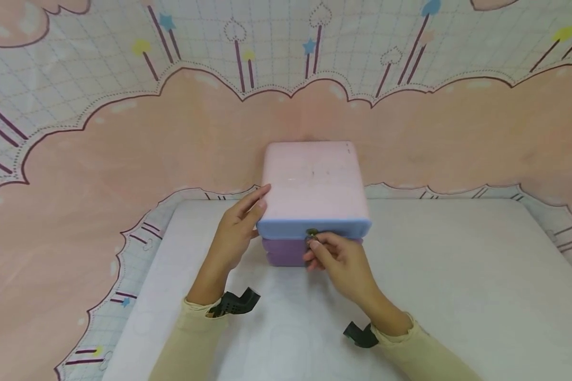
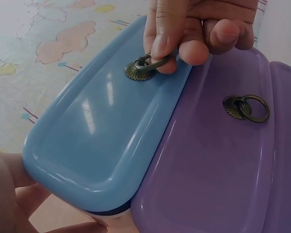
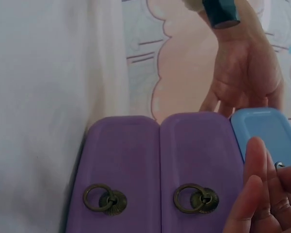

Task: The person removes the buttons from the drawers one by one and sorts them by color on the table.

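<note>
- Position: your small pink plastic drawer chest (image 1: 313, 180) stands on the white table (image 1: 457, 275), against the pink-patterned backdrop (image 1: 124, 148)
- Right hand (image 1: 338, 259): you pinch the brass ring pull (image 2: 146, 64) of the blue top drawer (image 2: 102, 131) between thumb and fingertips
- Left hand (image 1: 235, 230): your straight fingers press flat against the chest's left side
- Purple drawers (image 3: 160, 160) below sit flush, their ring pulls (image 3: 194, 198) hanging free

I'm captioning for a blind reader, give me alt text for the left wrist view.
A right hand pinches the brass ring pull on a blue drawer front, beside a purple drawer front with its own ring.
</note>
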A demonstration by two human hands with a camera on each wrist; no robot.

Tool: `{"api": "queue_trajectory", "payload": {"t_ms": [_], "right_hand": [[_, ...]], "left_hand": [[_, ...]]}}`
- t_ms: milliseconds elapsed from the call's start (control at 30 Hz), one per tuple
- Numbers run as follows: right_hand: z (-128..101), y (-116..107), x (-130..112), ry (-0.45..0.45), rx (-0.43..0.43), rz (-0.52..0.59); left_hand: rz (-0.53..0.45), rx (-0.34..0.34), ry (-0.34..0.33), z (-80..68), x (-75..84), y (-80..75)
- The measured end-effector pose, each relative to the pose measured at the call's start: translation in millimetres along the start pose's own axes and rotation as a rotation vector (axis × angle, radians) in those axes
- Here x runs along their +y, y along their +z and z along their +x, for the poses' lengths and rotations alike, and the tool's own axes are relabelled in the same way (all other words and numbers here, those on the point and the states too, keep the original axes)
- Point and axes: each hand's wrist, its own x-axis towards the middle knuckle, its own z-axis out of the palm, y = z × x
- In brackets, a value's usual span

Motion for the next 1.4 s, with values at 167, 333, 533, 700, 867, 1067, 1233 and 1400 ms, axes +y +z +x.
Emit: {"api": "queue_trajectory", "payload": {"t_ms": [167,333,533,700,867,1067,1233,1400], "right_hand": [[-3.7,-2.7,-1.7,-0.041,-0.002,-0.098],[-8.7,-4.9,-6.5,-0.065,-0.003,-0.234],[-17.9,-4.8,-12.2,-0.093,-0.014,-0.338],[-22.4,-5.6,-17.0,-0.085,-0.032,-0.352],[-26.7,-6.8,-19.9,-0.053,-0.069,-0.349],[-33.5,-9.8,-22.0,-0.024,-0.130,-0.362],[-37.9,-11.4,-22.8,-0.019,-0.149,-0.369],[-41.8,-9.6,-22.4,-0.012,-0.163,-0.363]], "left_hand": [[0.007,-0.009,0.002,-1.2,0.0,1.4],[0.036,0.005,0.015,-1.3,-0.7,0.3],[0.095,0.027,0.011,-2.4,0.1,-0.9],[0.125,0.037,0.015,-2.4,-0.2,-1.3],[0.140,0.034,0.019,-0.8,-1.5,-1.2],[0.147,0.040,0.018,-0.4,-2.8,-0.9],[0.145,0.035,0.025,0.0,-4.1,-1.0],[0.135,0.035,0.033,0.0,-5.4,-2.5]]}}
